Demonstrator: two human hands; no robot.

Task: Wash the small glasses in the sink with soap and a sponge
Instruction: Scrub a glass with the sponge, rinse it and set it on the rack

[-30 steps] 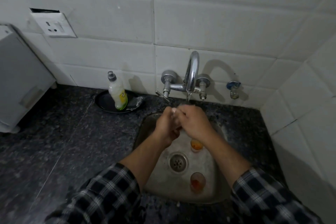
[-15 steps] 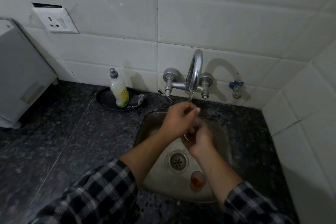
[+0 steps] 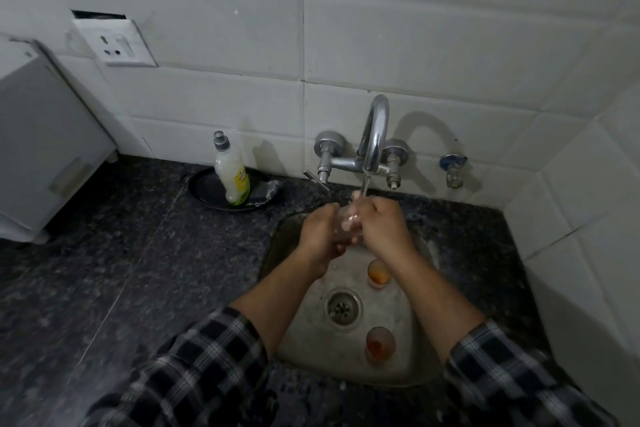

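Note:
A thin stream of water runs from the chrome tap (image 3: 374,135) onto my hands over the steel sink (image 3: 420,371). My left hand (image 3: 320,236) and my right hand (image 3: 379,225) meet under the stream, fingers curled round a small clear glass (image 3: 346,220) that is mostly hidden between them. Two more small glasses with orange residue stand in the sink: one (image 3: 379,273) just below my right wrist, the other (image 3: 379,345) near the front, right of the drain (image 3: 343,307). A soap bottle (image 3: 233,173) stands on a black dish (image 3: 204,189), with a grey scrubber (image 3: 267,189) beside it.
Dark speckled counter (image 3: 138,270) surrounds the sink. A grey appliance (image 3: 45,156) stands at the far left. A wall socket (image 3: 116,43) sits above it on the white tiles. A small blue-handled valve (image 3: 453,166) sticks out right of the tap.
My right hand has come up from below my left hand, and both now sit side by side under the stream. The rear glass in the sink shows again.

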